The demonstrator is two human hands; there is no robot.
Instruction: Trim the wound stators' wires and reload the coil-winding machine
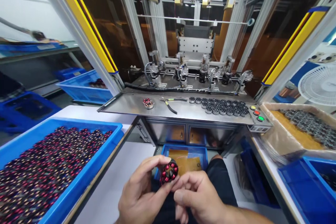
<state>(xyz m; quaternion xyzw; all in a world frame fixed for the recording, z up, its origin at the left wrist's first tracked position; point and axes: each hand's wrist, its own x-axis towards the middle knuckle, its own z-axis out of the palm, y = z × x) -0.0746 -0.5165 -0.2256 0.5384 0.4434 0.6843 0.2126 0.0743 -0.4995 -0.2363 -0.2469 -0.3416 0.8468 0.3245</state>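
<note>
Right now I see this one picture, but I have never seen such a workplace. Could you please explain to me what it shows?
There is no robot here: a camera on a person's head looks forward and down at two bare hands. The left hand holds a round part with red windings; the right hand's fingers are close at its lower edge, and whether they grip it is unclear.

Ahead stands a framed machine with small metal units in a row. On its metal shelf lie, from left to right, a few red and copper-coloured parts, pliers and many dark ring-shaped parts. A blue tray at left is full of wound parts.
</note>
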